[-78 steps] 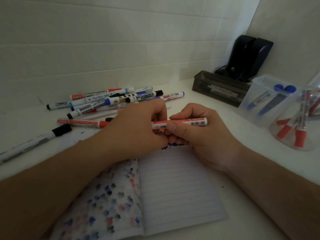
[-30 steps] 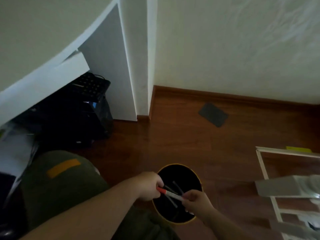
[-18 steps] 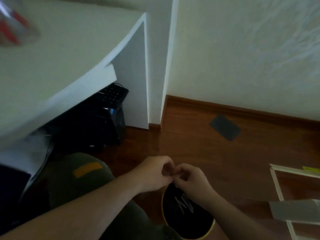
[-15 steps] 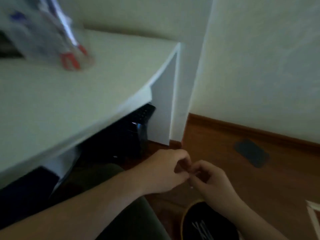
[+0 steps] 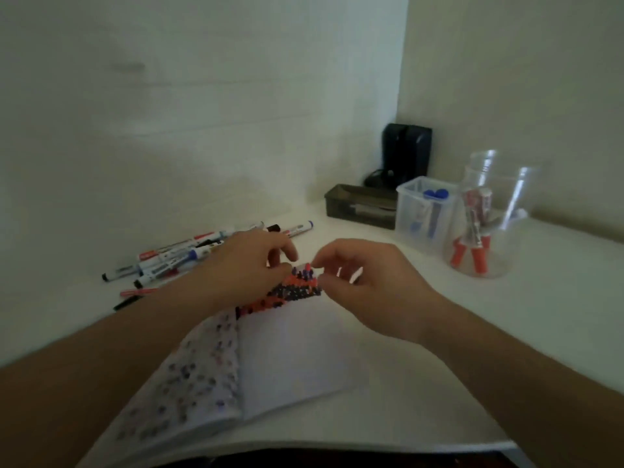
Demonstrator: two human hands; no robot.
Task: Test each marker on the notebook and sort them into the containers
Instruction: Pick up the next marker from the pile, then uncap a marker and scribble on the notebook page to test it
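Back from the floor bin, both hands had returned above the white tabletop (image 5: 506, 332), the red marker gone from them. An open lined notebook (image 5: 290, 359), ink-dotted along its top, lay beneath; the loose marker pile (image 5: 189, 256) lay far left, and the clear containers (image 5: 422, 214) stood right. The left hand (image 5: 250, 265) and right hand (image 5: 364, 282) hovered, fingers loosely curled, holding nothing.

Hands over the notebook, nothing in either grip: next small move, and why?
Probably the left hand reaches for a marker in the untested pile just beyond it. Both it and the right hand look empty above the notebook, while the two clear containers already hold sorted markers.
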